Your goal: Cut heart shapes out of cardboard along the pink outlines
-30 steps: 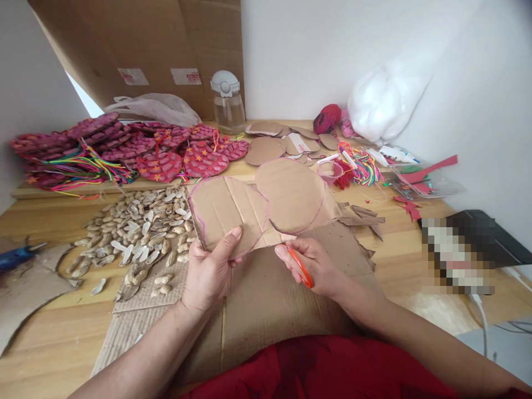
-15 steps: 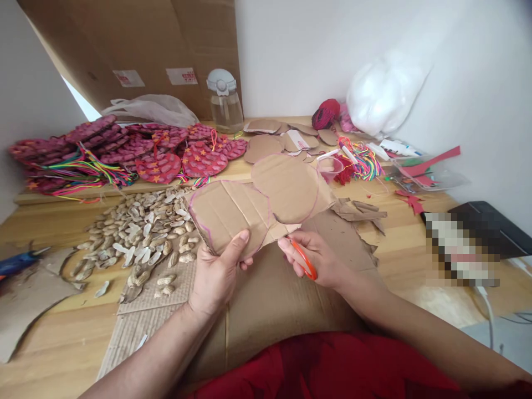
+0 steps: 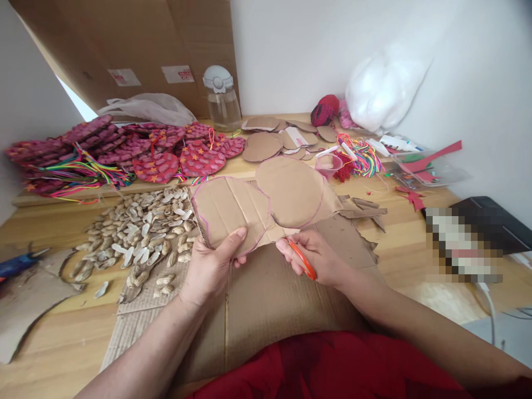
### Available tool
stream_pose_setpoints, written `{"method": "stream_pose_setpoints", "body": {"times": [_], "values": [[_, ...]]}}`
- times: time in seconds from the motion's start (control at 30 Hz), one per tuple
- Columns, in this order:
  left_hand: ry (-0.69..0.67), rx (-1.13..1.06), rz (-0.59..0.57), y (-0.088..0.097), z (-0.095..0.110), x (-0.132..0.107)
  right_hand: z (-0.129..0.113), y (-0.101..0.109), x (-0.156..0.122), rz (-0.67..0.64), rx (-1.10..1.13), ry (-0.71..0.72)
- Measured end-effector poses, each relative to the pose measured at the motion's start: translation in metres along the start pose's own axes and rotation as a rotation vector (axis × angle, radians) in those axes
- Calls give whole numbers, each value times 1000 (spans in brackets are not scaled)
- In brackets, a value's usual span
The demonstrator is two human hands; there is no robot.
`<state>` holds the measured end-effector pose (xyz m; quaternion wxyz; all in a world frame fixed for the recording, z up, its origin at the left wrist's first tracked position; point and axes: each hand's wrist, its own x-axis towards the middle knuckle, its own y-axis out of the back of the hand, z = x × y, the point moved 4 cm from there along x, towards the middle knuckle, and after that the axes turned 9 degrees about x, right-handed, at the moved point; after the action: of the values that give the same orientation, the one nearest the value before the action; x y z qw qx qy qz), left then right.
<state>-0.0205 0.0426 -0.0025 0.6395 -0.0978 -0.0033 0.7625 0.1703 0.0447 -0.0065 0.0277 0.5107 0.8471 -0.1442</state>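
My left hand point(image 3: 216, 263) grips the lower left edge of a piece of cardboard point(image 3: 233, 210), thumb on top and fingers underneath. Two rounded outlines in purple line are drawn on the cardboard, side by side. My right hand point(image 3: 313, 257) is closed around orange-handled scissors point(image 3: 302, 260) at the cardboard's lower edge. The scissors' blades are hidden by the cardboard and my fingers. A larger cardboard sheet point(image 3: 274, 305) lies on the table beneath both hands.
Peanut shells point(image 3: 137, 227) are heaped at left, near a blue tool point(image 3: 20, 265). Behind are pink decorated pieces point(image 3: 158, 160), a water bottle point(image 3: 223, 102), cut cardboard rounds point(image 3: 261, 147) and colourful cords point(image 3: 361, 155). A black case point(image 3: 490, 221) lies at right.
The held cardboard has shifted slightly, its right part moving a little to the right and down. The left hand has drifted slightly left; both hands keep their grips.
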Motion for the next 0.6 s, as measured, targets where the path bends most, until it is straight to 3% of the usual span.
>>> {"method": "stream_pose_setpoints", "body": {"times": [0.23,0.6], "values": [[-3,-17,43,-1,0,-3,7,1,-1,53,15,19],[30,-65,18,-4,-4,-4,7,5,-1,81,-63,41]]}}
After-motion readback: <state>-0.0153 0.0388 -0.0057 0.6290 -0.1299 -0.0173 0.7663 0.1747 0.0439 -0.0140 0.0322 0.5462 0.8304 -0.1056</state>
